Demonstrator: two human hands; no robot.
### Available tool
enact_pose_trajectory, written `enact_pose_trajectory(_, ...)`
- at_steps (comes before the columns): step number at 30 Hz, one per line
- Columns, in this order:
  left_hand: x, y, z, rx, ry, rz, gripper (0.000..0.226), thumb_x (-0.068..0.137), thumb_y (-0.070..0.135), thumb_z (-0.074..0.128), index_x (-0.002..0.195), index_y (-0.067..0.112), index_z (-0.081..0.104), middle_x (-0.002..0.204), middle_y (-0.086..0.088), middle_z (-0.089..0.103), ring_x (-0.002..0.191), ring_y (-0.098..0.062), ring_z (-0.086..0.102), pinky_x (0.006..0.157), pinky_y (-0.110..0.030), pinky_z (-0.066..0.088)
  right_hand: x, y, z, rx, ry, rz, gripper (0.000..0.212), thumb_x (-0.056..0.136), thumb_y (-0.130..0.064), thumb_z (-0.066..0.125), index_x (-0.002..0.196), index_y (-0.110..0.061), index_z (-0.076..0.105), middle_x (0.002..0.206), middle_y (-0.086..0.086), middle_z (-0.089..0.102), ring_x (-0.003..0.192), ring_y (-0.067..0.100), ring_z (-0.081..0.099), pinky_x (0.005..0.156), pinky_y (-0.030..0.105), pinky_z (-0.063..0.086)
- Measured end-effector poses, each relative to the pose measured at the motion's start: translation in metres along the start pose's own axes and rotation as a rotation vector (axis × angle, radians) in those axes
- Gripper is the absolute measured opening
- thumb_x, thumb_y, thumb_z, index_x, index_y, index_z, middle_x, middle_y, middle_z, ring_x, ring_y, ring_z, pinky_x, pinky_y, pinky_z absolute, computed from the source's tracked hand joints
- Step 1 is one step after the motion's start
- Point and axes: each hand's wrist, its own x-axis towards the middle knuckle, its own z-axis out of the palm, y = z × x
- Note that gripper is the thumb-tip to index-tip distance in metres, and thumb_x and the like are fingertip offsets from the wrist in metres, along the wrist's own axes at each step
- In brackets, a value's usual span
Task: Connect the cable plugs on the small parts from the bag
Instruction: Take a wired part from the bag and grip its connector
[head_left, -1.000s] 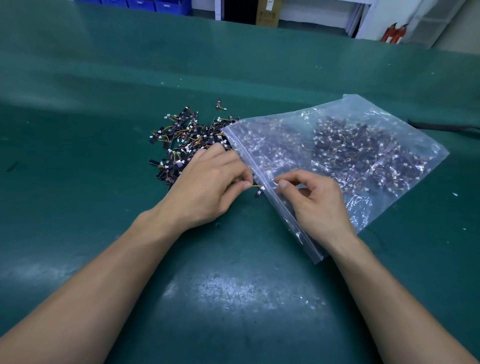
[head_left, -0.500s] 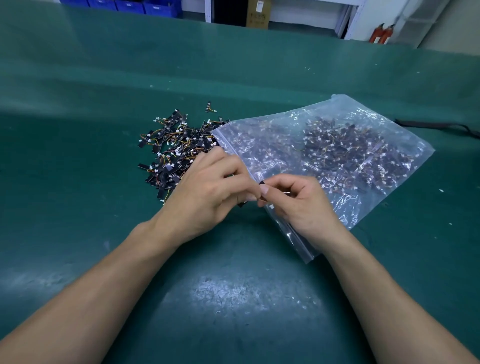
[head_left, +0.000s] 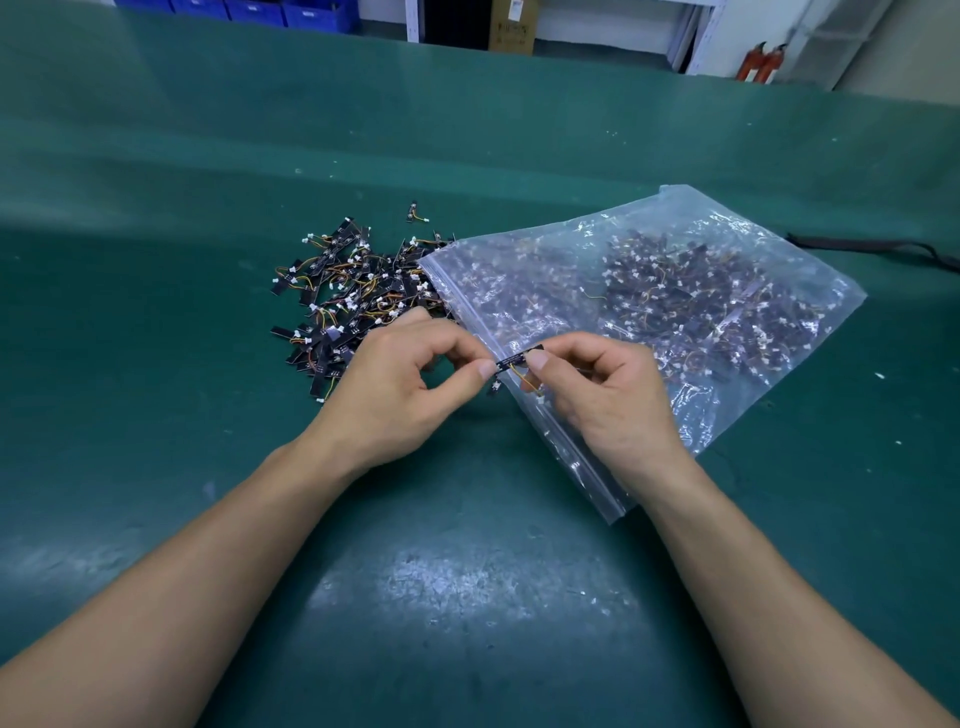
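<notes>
Trainee: Where is the strip (head_left: 514, 359)?

Lead: Off the tabletop (head_left: 156, 364), just above the mouth of the bag (head_left: 727, 270). Your left hand (head_left: 410, 384) pinches one end and your right hand (head_left: 608, 395) pinches the other, by the wire (head_left: 522, 379).

Trainee: And the plug (head_left: 540, 397)?

Lead: Dangling under the right hand. I'd steady the strip with the left, take the plug by its body, line it up square, then push. Never tug the wire.

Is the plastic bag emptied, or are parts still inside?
Not empty: many dark parts with white plugs show through the clear bag. A loose pile lies on the mat beside its zip edge.
</notes>
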Motion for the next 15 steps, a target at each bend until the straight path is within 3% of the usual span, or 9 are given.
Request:
enact_pose_trajectory(5,-0.0009,-0.0009,0.0005,0.018,-0.044,0.024,0.015,0.089,0.035,0.058,0.081,0.025,0.065,0.076,0.014,0.062,0.079,-0.006,0.050,0.071,-0.017,0.038,-0.0009,0.0002,0.0013,-0.051,-0.048,-0.044,0.013,0.085,-0.017,0.071,0.076,-0.024,0.075,0.066,-0.011,0.070,0.052,-0.002,0.055,0.054,0.008,0.040)
enact_pose_trajectory(10,-0.0010,-0.0041,-0.0007,0.008,-0.043,-0.003,0.021,0.091,0.037,0.057,0.083,0.020,0.067,0.079,0.009,0.066,0.081,-0.017,0.053,0.073,-0.034,0.046,-0.0004,0.0029,0.0016,-0.144,-0.013,-0.065,0.013,0.086,-0.020,0.073,0.075,-0.027,0.075,0.072,-0.001,0.073,0.064,0.011,0.059,0.062,0.028,0.048)
enact_pose_trajectory(15,-0.0014,-0.0024,0.0008,-0.027,-0.049,-0.014,0.021,0.091,0.039,0.058,0.082,0.023,0.069,0.080,0.016,0.067,0.081,-0.014,0.054,0.075,-0.036,0.046,-0.0013,0.0047,0.0029,-0.171,0.019,-0.064,0.011,0.086,-0.021,0.073,0.075,-0.024,0.075,0.075,0.003,0.074,0.062,0.029,0.059,0.062,0.045,0.050)
